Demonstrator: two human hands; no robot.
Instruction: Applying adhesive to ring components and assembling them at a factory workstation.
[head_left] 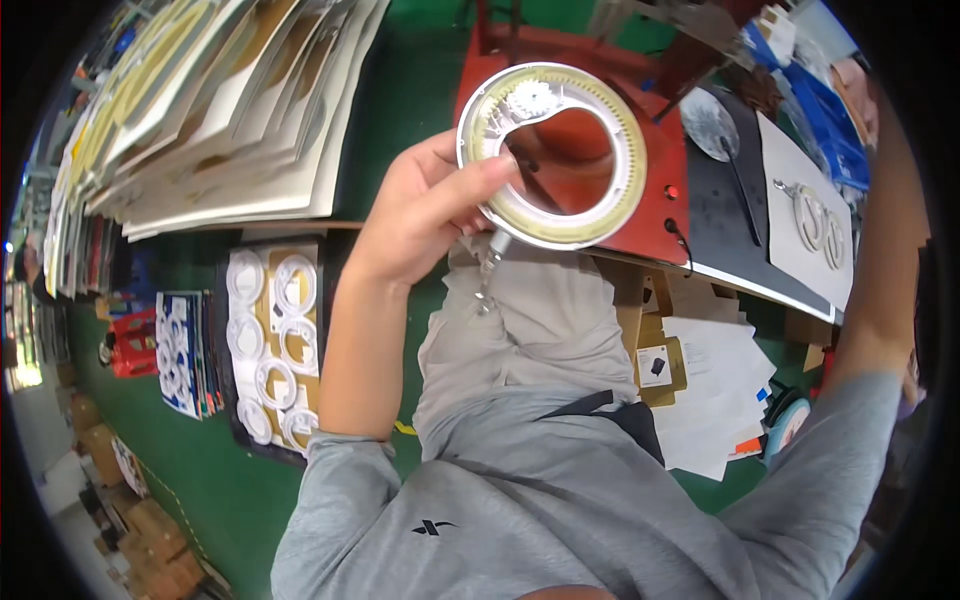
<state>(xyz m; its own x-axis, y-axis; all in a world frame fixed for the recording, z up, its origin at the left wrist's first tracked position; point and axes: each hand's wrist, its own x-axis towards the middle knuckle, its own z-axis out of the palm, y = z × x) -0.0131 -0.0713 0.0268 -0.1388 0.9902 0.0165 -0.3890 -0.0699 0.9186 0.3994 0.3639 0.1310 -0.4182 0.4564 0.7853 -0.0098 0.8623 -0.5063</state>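
Left grip clamps the white toothed ring by its left rim; the ring lies rightward, left of the counter's dark surface. My farther right arm's grasp I can't tell.

Ring in L hand, ctr of my feed, before machine; bench R of it, sheet w/ coils on top; papers lower R; stacked boards L; tray nearer, parts inside.
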